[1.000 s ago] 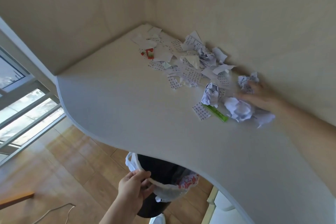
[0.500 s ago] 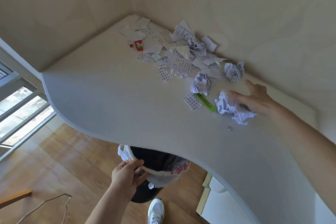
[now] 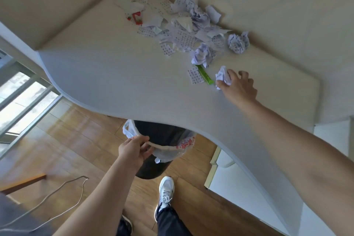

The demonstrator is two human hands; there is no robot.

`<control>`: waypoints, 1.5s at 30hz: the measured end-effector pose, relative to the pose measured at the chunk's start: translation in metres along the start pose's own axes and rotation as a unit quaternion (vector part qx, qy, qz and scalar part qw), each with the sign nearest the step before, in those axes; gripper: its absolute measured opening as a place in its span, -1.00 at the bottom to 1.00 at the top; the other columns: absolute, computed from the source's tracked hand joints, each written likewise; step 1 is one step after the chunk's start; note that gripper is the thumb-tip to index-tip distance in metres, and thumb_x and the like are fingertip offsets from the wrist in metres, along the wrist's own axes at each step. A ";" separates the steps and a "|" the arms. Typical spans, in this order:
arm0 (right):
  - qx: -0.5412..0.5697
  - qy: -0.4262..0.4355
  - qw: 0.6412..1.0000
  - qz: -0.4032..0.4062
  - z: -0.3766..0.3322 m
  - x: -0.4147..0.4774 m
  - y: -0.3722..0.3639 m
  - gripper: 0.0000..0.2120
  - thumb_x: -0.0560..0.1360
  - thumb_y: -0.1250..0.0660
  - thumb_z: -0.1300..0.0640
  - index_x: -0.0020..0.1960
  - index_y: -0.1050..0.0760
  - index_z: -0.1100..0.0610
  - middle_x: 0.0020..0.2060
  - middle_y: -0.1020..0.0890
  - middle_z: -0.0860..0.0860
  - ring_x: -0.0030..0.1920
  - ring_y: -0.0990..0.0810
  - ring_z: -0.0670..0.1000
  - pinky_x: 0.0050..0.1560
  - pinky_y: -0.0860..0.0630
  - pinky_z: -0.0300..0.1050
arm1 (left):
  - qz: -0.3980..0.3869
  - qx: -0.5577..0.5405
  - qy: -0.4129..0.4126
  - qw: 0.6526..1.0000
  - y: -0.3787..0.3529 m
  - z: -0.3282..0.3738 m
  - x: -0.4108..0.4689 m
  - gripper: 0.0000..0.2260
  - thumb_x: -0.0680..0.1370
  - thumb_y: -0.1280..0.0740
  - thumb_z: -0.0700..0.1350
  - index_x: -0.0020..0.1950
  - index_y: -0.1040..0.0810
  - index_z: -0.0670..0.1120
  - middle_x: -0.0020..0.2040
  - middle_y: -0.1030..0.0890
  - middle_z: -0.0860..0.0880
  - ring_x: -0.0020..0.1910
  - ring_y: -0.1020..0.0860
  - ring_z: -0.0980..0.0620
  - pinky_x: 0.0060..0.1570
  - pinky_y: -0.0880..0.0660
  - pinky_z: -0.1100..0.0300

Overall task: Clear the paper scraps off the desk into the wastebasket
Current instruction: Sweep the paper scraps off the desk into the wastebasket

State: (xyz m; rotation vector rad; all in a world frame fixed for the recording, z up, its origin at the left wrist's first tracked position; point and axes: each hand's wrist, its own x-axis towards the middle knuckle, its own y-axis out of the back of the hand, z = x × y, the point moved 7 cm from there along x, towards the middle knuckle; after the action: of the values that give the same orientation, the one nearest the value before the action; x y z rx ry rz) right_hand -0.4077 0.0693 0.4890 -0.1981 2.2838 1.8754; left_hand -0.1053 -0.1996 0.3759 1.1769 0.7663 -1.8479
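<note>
My right hand [image 3: 239,87] is closed around a crumpled white paper ball [image 3: 223,76] on the white desk [image 3: 118,74]. A green strip [image 3: 205,74] and a small printed scrap [image 3: 195,75] lie just left of it. Two more crumpled balls [image 3: 201,56] [image 3: 238,42] and a heap of torn printed scraps [image 3: 178,25] spread toward the far corner, with a red-and-white piece [image 3: 136,18] among them. Below the desk's curved front edge, my left hand [image 3: 134,150] grips the rim of the black wastebasket [image 3: 164,132], which has a white plastic liner [image 3: 173,150].
Walls close the desk at the back and left. A window [image 3: 21,97] stands at the left above the wooden floor [image 3: 76,130]. A cable [image 3: 63,189] lies on the floor. My white shoe [image 3: 166,188] is beside the basket. A white cabinet [image 3: 247,188] sits under the desk at right.
My right hand has closed over the crumpled paper ball and drawn it a little toward me. My left hand keeps holding the wastebasket rim. The view has tilted down.
</note>
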 end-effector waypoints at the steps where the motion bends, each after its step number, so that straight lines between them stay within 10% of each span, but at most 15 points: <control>1: 0.002 0.003 1.000 0.010 0.002 -0.005 -0.001 -0.47 0.41 -0.19 -0.34 0.33 -0.32 -0.20 0.39 -0.33 0.05 0.32 -0.35 0.26 0.21 -0.36 0.22 | 0.001 0.002 0.002 1.000 0.002 0.000 -0.002 -0.76 0.39 -0.45 -0.37 0.01 -0.53 -0.22 -0.14 -0.58 -0.19 -0.52 -0.59 0.05 -0.43 -0.62 0.09; 14: -0.029 0.188 0.980 0.061 -0.075 -0.124 -0.058 -0.47 0.43 -0.11 -0.34 0.33 -0.37 -0.19 0.15 -0.55 0.05 0.07 -0.50 0.20 -0.04 -0.39 0.07 | -0.016 0.026 0.003 1.000 0.021 -0.007 -0.024 -0.76 0.43 -0.44 -0.34 0.06 -0.54 -0.19 -0.10 -0.57 -0.20 -0.54 -0.58 0.06 -0.34 -0.66 0.04; 18: -0.012 0.243 0.968 0.056 -0.113 -0.171 -0.073 -0.47 0.44 -0.09 -0.35 0.34 -0.37 -0.18 0.12 -0.54 0.04 0.03 -0.51 0.17 -0.08 -0.39 0.03 | -0.041 0.011 -0.007 0.999 0.031 -0.005 -0.023 -0.84 0.42 -0.41 -0.39 -0.09 -0.50 -0.21 -0.45 -0.55 -0.09 -0.57 -0.53 0.07 -0.43 -0.60 0.12; 25: 0.077 0.260 0.955 -0.123 -0.142 -0.227 -0.098 -0.16 0.28 -0.01 -0.60 0.45 -0.22 -0.21 0.40 -0.28 -0.01 0.38 -0.31 0.12 0.22 -0.45 0.18 | -0.089 -0.007 -0.030 0.996 0.050 -0.001 -0.017 -0.85 0.43 -0.35 -0.40 -0.21 -0.45 -0.19 -0.52 -0.55 -0.07 -0.54 -0.56 0.01 -0.48 -0.55 0.14; 38: 0.009 0.149 0.987 -0.057 -0.122 0.043 0.020 -0.17 0.36 -0.35 -0.30 0.51 -0.11 -0.11 0.58 0.02 0.07 0.55 -0.03 0.22 0.46 -0.21 0.16 | -0.095 -0.009 -0.022 0.995 0.070 0.013 -0.002 -0.80 0.42 -0.36 -0.41 -0.22 -0.43 -0.15 -0.51 -0.48 -0.06 -0.57 -0.50 0.05 -0.51 -0.57 0.16; 45: 0.025 0.186 0.979 -0.081 -0.137 0.036 -0.019 -0.29 0.36 -0.44 -0.13 0.43 -0.30 -0.01 0.43 -0.25 0.11 0.40 -0.30 0.21 0.38 -0.25 0.03 | -0.079 -0.025 -0.025 0.996 0.070 0.020 0.005 -0.78 0.41 -0.36 -0.42 -0.24 -0.42 -0.14 -0.51 -0.50 -0.06 -0.57 -0.51 0.05 -0.50 -0.57 0.14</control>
State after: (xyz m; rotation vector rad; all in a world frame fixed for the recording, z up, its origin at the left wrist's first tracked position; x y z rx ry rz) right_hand -0.4465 -0.0687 0.4886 -0.7639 2.4496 1.8206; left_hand -0.0546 -0.2523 0.3737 1.0598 0.8935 -1.9674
